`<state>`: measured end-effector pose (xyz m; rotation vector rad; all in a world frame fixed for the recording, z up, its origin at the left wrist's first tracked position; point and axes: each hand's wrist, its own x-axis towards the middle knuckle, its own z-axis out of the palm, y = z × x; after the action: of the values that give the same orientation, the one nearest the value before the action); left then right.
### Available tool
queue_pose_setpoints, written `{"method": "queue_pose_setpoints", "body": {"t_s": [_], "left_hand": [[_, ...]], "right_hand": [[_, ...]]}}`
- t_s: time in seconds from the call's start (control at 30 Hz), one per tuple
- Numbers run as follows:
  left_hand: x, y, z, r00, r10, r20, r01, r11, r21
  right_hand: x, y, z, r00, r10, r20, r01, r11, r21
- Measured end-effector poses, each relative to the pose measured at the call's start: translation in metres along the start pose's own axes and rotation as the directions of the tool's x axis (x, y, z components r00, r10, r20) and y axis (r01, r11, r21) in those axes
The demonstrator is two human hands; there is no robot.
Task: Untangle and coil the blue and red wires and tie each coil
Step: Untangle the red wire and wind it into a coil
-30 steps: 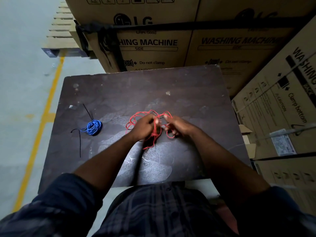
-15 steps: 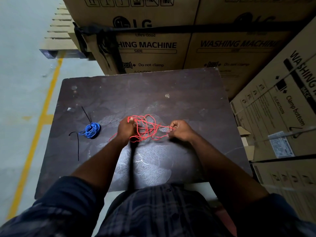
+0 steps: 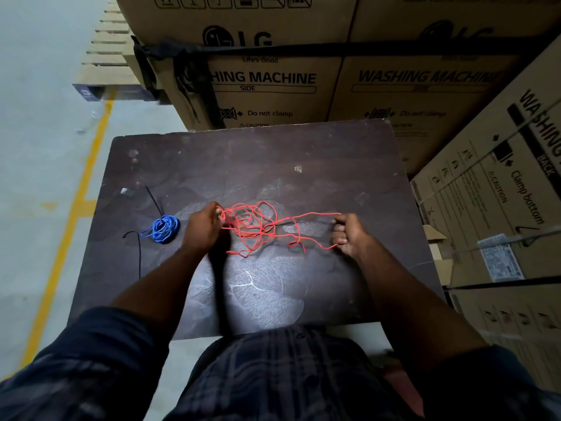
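A tangled red wire [image 3: 258, 227] is stretched between my two hands above the dark table [image 3: 273, 153]. My left hand [image 3: 202, 227] pinches the knotted bunch at its left side. My right hand [image 3: 346, 235] is closed on strands at the right, with one strand running straight from the bunch to it. A blue wire coil [image 3: 164, 228] lies on the table to the left of my left hand, with a black tie [image 3: 153, 198] through it. A second black tie [image 3: 138, 249] lies just left of the coil.
Large cardboard washing machine boxes [image 3: 273, 80] stand right behind the table and more boxes [image 3: 501, 208] along its right side. A yellow floor line [image 3: 76, 202] runs to the left. Small scraps [image 3: 298, 168] lie on the table.
My hands have pulled apart, the right one moving to the right, so the red wire is drawn out from a tight bunch into a wider tangle. The blue coil has not moved.
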<state>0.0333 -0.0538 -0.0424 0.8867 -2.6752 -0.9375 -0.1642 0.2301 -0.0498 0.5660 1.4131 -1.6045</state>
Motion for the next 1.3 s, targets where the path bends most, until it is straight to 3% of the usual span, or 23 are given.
{"method": "queue_pose_setpoints", "body": {"t_s": [0.07, 0.1, 0.17, 0.23, 0.3, 0.37, 0.47, 0.57, 0.67, 0.73, 0.8, 0.87, 0.9, 0.93, 1.0, 1.07, 1.13, 1.2, 1.3], "left_hand": [[0.001, -0.008, -0.001, 0.989, -0.133, -0.064, 0.128, 0.989, -0.071], [0.002, -0.010, -0.001, 0.962, -0.261, -0.082, 0.240, 0.949, -0.206], [0.008, -0.018, 0.000, 0.857, -0.515, -0.018, 0.425, 0.725, -0.542], [0.012, -0.022, -0.004, 0.766, -0.637, 0.089, 0.499, 0.501, -0.707], [0.008, -0.017, -0.008, 0.754, -0.642, 0.139, 0.517, 0.451, -0.728], [0.003, -0.008, -0.010, 0.797, -0.570, 0.199, 0.532, 0.509, -0.677], [0.000, 0.004, -0.004, 0.836, -0.378, 0.397, 0.548, 0.598, -0.584], [0.003, 0.025, -0.006, 0.813, -0.263, 0.520, 0.544, 0.664, -0.514], [0.009, 0.046, -0.008, 0.807, -0.268, 0.526, 0.568, 0.597, -0.567], [0.012, 0.058, -0.006, 0.854, -0.333, 0.400, 0.520, 0.574, -0.632], [0.014, 0.064, 0.000, 0.945, -0.321, 0.071, 0.309, 0.793, -0.525], [0.016, 0.070, 0.004, 0.966, -0.135, -0.222, 0.074, 0.962, -0.264], [0.017, 0.074, 0.006, 0.969, -0.027, -0.247, -0.023, 0.980, -0.195], [0.021, 0.077, 0.009, 0.979, 0.073, -0.192, -0.101, 0.985, -0.139], [0.028, 0.075, 0.018, 0.976, 0.210, 0.055, -0.211, 0.977, 0.023], [0.032, 0.061, 0.028, 0.929, 0.163, 0.332, -0.243, 0.946, 0.216], [0.034, 0.033, 0.037, 0.868, 0.018, 0.496, -0.233, 0.897, 0.376], [0.030, 0.003, 0.044, 0.840, -0.078, 0.538, -0.206, 0.870, 0.449], [0.019, -0.026, 0.045, 0.880, -0.135, 0.455, -0.081, 0.903, 0.423]], "right_hand": [[0.001, -0.001, -0.007, 0.998, 0.021, -0.052, -0.012, 0.986, 0.166], [0.003, -0.001, -0.009, 0.996, 0.031, -0.082, -0.009, 0.967, 0.255], [0.006, 0.001, -0.014, 0.991, 0.053, -0.122, 0.000, 0.917, 0.398], [0.011, 0.005, -0.018, 0.986, 0.055, -0.156, 0.018, 0.902, 0.431], [0.016, 0.010, -0.018, 0.982, 0.038, -0.186, 0.019, 0.955, 0.295], [0.014, 0.015, -0.011, 0.987, 0.010, -0.159, -0.003, 0.999, 0.049], [0.007, 0.019, 0.006, 0.998, -0.049, -0.045, 0.040, 0.981, -0.191], [0.006, 0.019, 0.019, 0.988, -0.127, 0.086, 0.151, 0.897, -0.416], [0.007, 0.017, 0.024, 0.972, -0.141, 0.188, 0.228, 0.755, -0.615], [0.007, 0.015, 0.028, 0.960, -0.119, 0.252, 0.265, 0.665, -0.698], [0.004, 0.014, 0.033, 0.959, -0.145, 0.245, 0.282, 0.594, -0.753], [0.000, 0.013, 0.039, 0.949, -0.203, 0.242, 0.314, 0.532, -0.786], [-0.001, 0.012, 0.041, 0.941, -0.224, 0.253, 0.333, 0.501, -0.799], [-0.002, 0.011, 0.043, 0.935, -0.231, 0.269, 0.349, 0.471, -0.810], [-0.005, 0.011, 0.045, 0.930, -0.229, 0.288, 0.363, 0.442, -0.820], [-0.010, 0.008, 0.044, 0.933, -0.240, 0.269, 0.356, 0.489, -0.796], [-0.009, 0.006, 0.037, 0.934, -0.299, 0.198, 0.337, 0.546, -0.767], [-0.005, 0.003, 0.026, 0.920, -0.379, 0.103, 0.318, 0.567, -0.760], [0.006, 0.003, 0.003, 0.903, -0.425, -0.063, 0.254, 0.648, -0.718]]}}
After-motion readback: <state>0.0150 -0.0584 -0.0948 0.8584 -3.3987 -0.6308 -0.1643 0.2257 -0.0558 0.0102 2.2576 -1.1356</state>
